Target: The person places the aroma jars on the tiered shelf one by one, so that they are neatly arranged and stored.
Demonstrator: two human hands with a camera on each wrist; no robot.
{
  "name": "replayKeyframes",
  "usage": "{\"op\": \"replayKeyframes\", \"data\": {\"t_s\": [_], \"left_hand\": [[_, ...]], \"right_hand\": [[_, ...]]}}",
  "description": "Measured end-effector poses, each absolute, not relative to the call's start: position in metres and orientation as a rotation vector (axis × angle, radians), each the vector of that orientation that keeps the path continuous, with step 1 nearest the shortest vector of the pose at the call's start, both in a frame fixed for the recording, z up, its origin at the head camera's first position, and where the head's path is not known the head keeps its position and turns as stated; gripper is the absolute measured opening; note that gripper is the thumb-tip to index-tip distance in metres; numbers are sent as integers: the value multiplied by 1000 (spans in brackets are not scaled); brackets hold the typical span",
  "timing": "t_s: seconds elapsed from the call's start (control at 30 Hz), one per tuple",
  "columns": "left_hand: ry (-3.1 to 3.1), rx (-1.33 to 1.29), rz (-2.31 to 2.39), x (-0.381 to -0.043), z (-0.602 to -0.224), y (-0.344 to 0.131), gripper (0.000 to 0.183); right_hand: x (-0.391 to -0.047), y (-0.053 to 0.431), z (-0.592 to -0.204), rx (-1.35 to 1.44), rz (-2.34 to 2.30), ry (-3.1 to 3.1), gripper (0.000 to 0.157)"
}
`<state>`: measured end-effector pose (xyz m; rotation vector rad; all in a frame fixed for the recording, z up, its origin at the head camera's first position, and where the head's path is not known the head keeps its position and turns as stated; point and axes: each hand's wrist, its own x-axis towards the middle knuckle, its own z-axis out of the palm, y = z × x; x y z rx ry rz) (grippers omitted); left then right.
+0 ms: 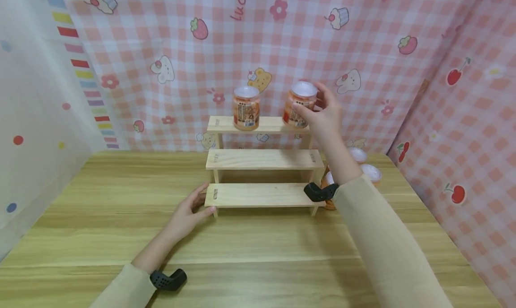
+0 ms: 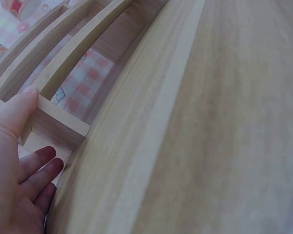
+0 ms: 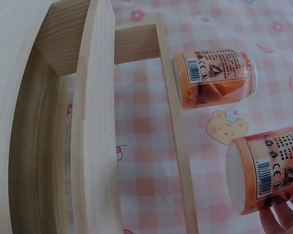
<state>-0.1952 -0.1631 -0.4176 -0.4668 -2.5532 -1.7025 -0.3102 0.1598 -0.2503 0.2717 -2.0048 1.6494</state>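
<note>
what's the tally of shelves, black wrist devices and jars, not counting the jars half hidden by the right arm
Wooden shelves: 3
Black wrist devices: 2
Jars: 2 (one on the top shelf, one in the right hand)
Total: 7

On bench, before curtain: rack. On top tier, left: jar; above, right: second jar. Right of rack: three jars.
</note>
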Motion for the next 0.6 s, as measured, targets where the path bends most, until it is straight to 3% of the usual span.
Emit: {"op": "replayKeyframes", "data": {"t_s": [0.43,0.6], "left_hand": [[-2555,-455,-1710,-202,-431,-166,71],[-2573,-451,-1696,-195,-417,-163,69]], "right_hand": [[-333,147,-255,108,1685,-2049,69],[-338,143,-259,88,1693,-2075,73]]}}
